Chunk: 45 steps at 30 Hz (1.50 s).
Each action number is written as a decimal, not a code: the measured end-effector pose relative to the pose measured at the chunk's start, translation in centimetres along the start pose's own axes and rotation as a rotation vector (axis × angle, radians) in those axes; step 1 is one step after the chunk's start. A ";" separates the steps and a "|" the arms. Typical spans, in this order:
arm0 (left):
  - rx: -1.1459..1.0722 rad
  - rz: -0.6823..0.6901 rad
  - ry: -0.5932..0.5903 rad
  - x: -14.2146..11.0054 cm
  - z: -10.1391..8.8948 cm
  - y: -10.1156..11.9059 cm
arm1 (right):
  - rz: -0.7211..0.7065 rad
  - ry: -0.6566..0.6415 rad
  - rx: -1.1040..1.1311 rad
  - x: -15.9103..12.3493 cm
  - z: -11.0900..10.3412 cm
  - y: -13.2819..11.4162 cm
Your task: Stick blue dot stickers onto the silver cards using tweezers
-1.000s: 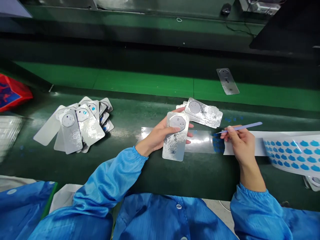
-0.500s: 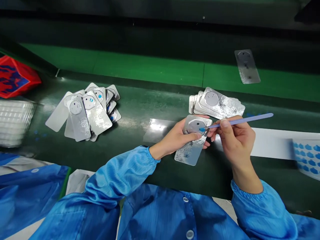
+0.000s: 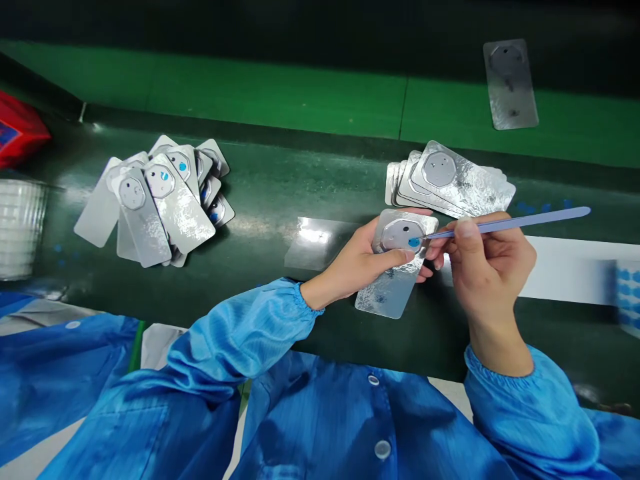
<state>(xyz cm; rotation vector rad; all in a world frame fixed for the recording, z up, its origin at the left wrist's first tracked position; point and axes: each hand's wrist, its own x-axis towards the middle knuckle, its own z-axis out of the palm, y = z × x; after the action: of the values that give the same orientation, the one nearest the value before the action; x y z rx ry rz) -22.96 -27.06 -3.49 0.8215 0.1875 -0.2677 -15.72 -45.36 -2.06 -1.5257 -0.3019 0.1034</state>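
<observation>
- Head view, surroundings: dark green bench surface point(image 3: 280, 193) in front of the person, with a brighter green conveyor belt point(image 3: 280, 100) running behind it.
- Head view, left hand point(image 3: 357, 263): fingers curled around a silver foil-faced plate point(image 3: 395, 280), thumb pressed on its near edge beside the raised octagonal boss point(image 3: 400, 235). The plate is held tilted just above the bench, at centre frame.
- Head view, right hand point(image 3: 483, 257): closed in a pen-style pinch on pale blue tweezers point(image 3: 510, 222). The tips meet a small blue sticker point(image 3: 413, 242) lying on the boss.
- Handling judgement: the plate looks thin, light and fairly stiff; its crinkled foil face probably dents and smudges easily, so holding by the long edges is advisable. The sticker appears flimsy and tacky, and is best handled by tweezer tip only.
- Nearby, right: a stack of bare plates point(image 3: 450, 180) lies just beyond the hands; a white liner strip point(image 3: 560, 273) extends to the right, with a blurred sticker sheet point(image 3: 629, 293) at the frame edge.
- Nearby, left: a fanned pile of plates point(image 3: 155, 200), some bearing blue stickers, lies well apart from the hands.
- Further off: a single plate point(image 3: 510, 83) rests on the belt; a clear film piece point(image 3: 320, 243) lies beside the left wrist.
- Obstruction: nothing stands between tweezers and boss; the bare stack is close behind.
</observation>
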 end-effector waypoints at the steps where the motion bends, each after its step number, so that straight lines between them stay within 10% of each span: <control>1: 0.000 0.008 0.004 0.0 0.0 0.0 | 0.001 0.002 0.006 0.0 0.0 0.0; 45: 0.077 0.024 0.015 -0.2 0.0 -0.1 | -0.009 0.084 0.156 0.0 -0.1 0.0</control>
<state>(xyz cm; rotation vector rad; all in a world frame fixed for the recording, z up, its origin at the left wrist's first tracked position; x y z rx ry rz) -23.19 -27.08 -3.45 0.9021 0.1815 -0.2473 -15.73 -45.41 -2.03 -1.3700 -0.2284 0.0535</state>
